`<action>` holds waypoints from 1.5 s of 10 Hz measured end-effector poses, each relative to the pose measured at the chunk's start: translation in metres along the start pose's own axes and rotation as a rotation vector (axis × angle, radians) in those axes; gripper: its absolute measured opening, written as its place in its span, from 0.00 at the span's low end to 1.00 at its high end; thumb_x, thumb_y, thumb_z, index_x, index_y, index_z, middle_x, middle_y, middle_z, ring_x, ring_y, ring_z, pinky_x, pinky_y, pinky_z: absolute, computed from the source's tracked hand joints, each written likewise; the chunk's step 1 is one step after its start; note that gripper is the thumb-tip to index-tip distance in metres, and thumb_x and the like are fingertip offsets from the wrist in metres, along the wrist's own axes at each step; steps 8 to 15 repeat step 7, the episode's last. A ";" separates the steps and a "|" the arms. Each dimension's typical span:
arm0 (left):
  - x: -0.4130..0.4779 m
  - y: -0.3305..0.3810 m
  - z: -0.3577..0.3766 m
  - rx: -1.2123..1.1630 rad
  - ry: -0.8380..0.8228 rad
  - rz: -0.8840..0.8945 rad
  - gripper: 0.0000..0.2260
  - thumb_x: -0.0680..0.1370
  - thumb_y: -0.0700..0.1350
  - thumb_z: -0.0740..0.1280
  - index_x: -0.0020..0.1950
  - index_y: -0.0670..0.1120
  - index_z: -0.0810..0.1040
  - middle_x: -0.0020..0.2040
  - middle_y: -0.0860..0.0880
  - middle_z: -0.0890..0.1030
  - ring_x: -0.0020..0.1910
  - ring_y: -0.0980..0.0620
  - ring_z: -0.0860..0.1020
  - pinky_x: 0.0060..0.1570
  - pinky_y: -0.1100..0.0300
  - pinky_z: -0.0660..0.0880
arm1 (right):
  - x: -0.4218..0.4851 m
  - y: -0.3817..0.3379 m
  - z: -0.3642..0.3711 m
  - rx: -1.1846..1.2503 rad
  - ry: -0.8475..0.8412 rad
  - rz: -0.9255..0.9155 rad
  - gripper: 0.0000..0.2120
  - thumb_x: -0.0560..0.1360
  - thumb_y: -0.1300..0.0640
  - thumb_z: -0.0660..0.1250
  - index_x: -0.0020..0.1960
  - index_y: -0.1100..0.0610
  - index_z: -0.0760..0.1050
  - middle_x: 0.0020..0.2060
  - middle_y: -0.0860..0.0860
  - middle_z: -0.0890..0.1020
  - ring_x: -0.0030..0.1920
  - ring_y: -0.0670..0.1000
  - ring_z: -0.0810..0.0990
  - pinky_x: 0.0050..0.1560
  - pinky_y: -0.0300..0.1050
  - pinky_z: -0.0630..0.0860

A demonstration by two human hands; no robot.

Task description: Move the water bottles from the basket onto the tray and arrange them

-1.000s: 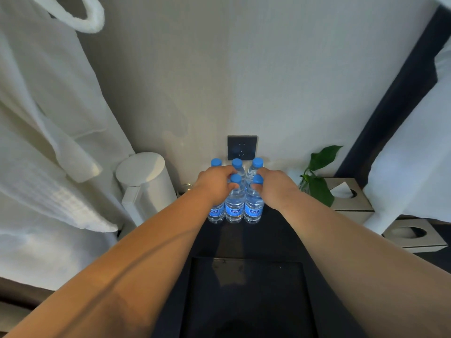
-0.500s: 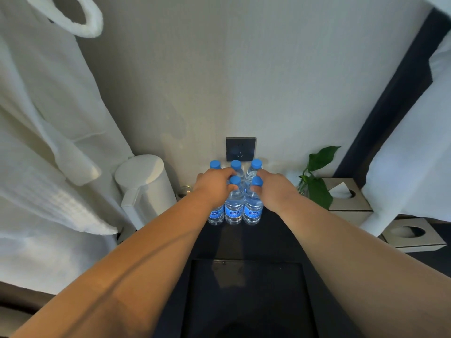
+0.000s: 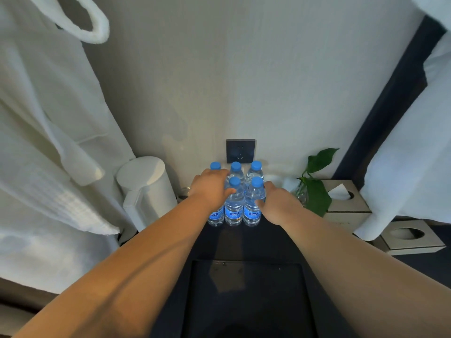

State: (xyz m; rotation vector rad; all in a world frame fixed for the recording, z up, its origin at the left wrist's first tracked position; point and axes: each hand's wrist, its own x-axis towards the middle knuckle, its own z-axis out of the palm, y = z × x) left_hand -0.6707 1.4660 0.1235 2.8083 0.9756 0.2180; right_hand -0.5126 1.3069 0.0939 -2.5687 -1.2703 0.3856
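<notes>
Nearest, between the two bare forearms, a black box (image 3: 246,301) sits low in the view, its inside dark. Beyond it runs the dark surface (image 3: 256,242), and at its far edge, against the wall, six bottles (image 3: 233,211) with blue caps stand upright in two tight rows of three, touching one another. Whether a tray lies under them is hard to tell, dark on dark. The left hand (image 3: 212,189) lies over the front left bottle and hides its cap, fingers curled round it, the thumb touching the front middle bottle. The right hand (image 3: 278,203) clasps the front right bottle, thumb on its near face and fingers round its right side. Left of the bottles stands a white kettle (image 3: 146,189), with a white robe (image 3: 48,142) hanging beside it. To the right are a plant (image 3: 314,191) and two tissue boxes (image 3: 346,201). A socket (image 3: 240,151) sits on the wall just above the caps.
</notes>
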 end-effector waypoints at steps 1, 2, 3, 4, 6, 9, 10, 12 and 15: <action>-0.018 -0.007 0.002 -0.093 0.036 -0.072 0.28 0.79 0.58 0.70 0.76 0.50 0.70 0.71 0.46 0.75 0.67 0.43 0.73 0.64 0.46 0.75 | -0.010 0.008 0.002 -0.028 -0.020 0.017 0.23 0.83 0.42 0.63 0.72 0.52 0.65 0.41 0.48 0.76 0.38 0.49 0.77 0.32 0.46 0.69; -0.037 -0.014 0.006 -0.188 0.093 -0.175 0.32 0.78 0.56 0.72 0.78 0.48 0.66 0.74 0.45 0.71 0.70 0.43 0.71 0.68 0.46 0.72 | -0.016 0.018 0.005 -0.064 -0.043 0.015 0.25 0.81 0.39 0.63 0.71 0.53 0.67 0.44 0.48 0.80 0.40 0.50 0.78 0.33 0.46 0.70; -0.054 -0.021 0.015 -0.222 0.063 -0.255 0.33 0.78 0.55 0.72 0.78 0.45 0.65 0.74 0.43 0.71 0.71 0.42 0.70 0.70 0.47 0.70 | -0.023 0.029 0.011 -0.084 -0.071 0.019 0.30 0.81 0.38 0.63 0.77 0.53 0.65 0.59 0.53 0.82 0.54 0.55 0.82 0.42 0.49 0.76; -0.074 -0.027 0.030 -0.184 0.003 -0.304 0.31 0.78 0.55 0.71 0.77 0.44 0.67 0.74 0.42 0.71 0.72 0.41 0.70 0.70 0.47 0.70 | -0.032 0.037 0.021 -0.087 -0.107 0.029 0.31 0.81 0.37 0.63 0.78 0.53 0.65 0.60 0.53 0.82 0.57 0.56 0.82 0.47 0.51 0.80; -0.119 -0.021 0.067 -0.135 -0.149 -0.358 0.31 0.79 0.56 0.70 0.78 0.45 0.67 0.75 0.43 0.71 0.73 0.42 0.69 0.73 0.47 0.68 | -0.063 0.054 0.045 -0.106 -0.200 0.040 0.29 0.81 0.36 0.63 0.76 0.51 0.67 0.61 0.53 0.80 0.59 0.56 0.81 0.52 0.54 0.81; -0.140 -0.016 0.084 -0.150 -0.192 -0.360 0.29 0.79 0.57 0.70 0.76 0.47 0.70 0.74 0.45 0.72 0.73 0.44 0.69 0.72 0.47 0.70 | -0.074 0.062 0.055 -0.129 -0.230 0.028 0.28 0.81 0.37 0.62 0.75 0.51 0.68 0.62 0.53 0.79 0.60 0.56 0.80 0.53 0.55 0.81; -0.140 -0.016 0.084 -0.150 -0.192 -0.360 0.29 0.79 0.57 0.70 0.76 0.47 0.70 0.74 0.45 0.72 0.73 0.44 0.69 0.72 0.47 0.70 | -0.074 0.062 0.055 -0.129 -0.230 0.028 0.28 0.81 0.37 0.62 0.75 0.51 0.68 0.62 0.53 0.79 0.60 0.56 0.80 0.53 0.55 0.81; -0.140 -0.016 0.084 -0.150 -0.192 -0.360 0.29 0.79 0.57 0.70 0.76 0.47 0.70 0.74 0.45 0.72 0.73 0.44 0.69 0.72 0.47 0.70 | -0.074 0.062 0.055 -0.129 -0.230 0.028 0.28 0.81 0.37 0.62 0.75 0.51 0.68 0.62 0.53 0.79 0.60 0.56 0.80 0.53 0.55 0.81; -0.140 -0.016 0.084 -0.150 -0.192 -0.360 0.29 0.79 0.57 0.70 0.76 0.47 0.70 0.74 0.45 0.72 0.73 0.44 0.69 0.72 0.47 0.70 | -0.074 0.062 0.055 -0.129 -0.230 0.028 0.28 0.81 0.37 0.62 0.75 0.51 0.68 0.62 0.53 0.79 0.60 0.56 0.80 0.53 0.55 0.81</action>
